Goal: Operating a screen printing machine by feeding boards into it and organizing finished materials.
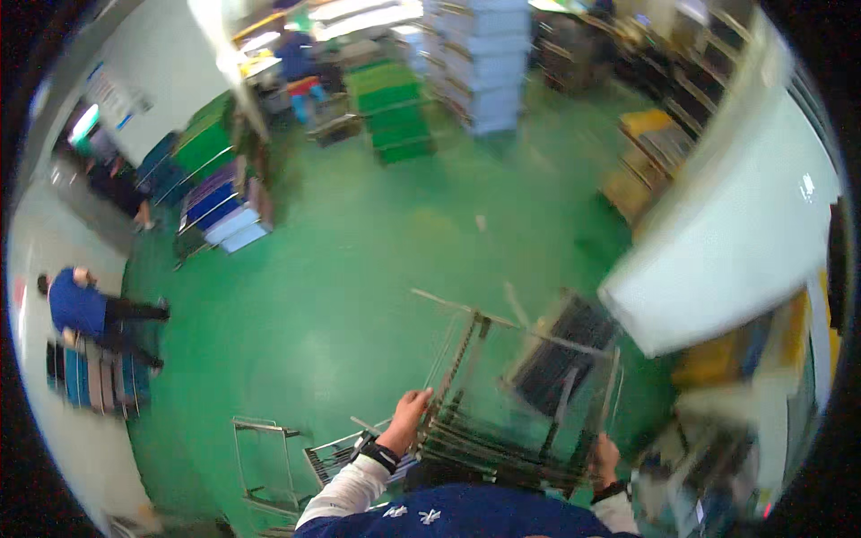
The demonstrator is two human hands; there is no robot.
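I hold an open metal rack (473, 446) in front of my body, its thin bars and toothed side rails tilted away from me. My left hand (410, 420) is closed around its left side, and a dark band shows on that wrist. On the opposite side, my right hand (606, 459) grips the rack's edge, slightly blurred. Beyond and partly behind the rack's bars is a dark, ribbed, box-like thing (569, 354), too smeared to name. To the left of my left forearm, another metal frame (262, 462) stands on the green floor.
At the right, a large white panel (726, 242) juts inward. Stacked light-blue crates (489, 67), green crates (390, 108) and a loaded cart (224, 202) stand farther off. A person in a blue top (79, 300) is at the left, beside several bins (99, 377).
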